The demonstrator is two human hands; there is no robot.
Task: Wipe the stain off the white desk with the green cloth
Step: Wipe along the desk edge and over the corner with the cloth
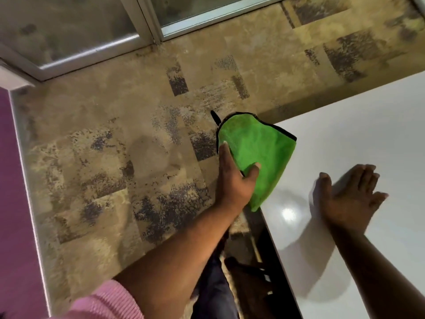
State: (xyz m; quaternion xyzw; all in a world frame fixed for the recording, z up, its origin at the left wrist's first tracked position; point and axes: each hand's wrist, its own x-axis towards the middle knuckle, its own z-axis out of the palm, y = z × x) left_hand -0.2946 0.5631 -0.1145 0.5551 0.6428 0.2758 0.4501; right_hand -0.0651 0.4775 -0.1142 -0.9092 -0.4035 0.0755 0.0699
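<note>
The green cloth (257, 153), edged in black, drapes over the left corner of the white desk (368, 134), partly hanging past the edge. My left hand (234, 180) grips the cloth from the left, thumb pressed on top, fingers under it. My right hand (349, 196) hovers flat just above the desk, fingers apart and holding nothing, casting a shadow on the surface. No stain shows on the visible part of the desk.
A mottled beige and dark carpet (138, 157) covers the floor left of the desk. A glass partition with metal frames (147, 31) runs along the top. A purple wall (13, 203) stands at the far left. My legs and a dark chair part (241, 279) sit below the desk edge.
</note>
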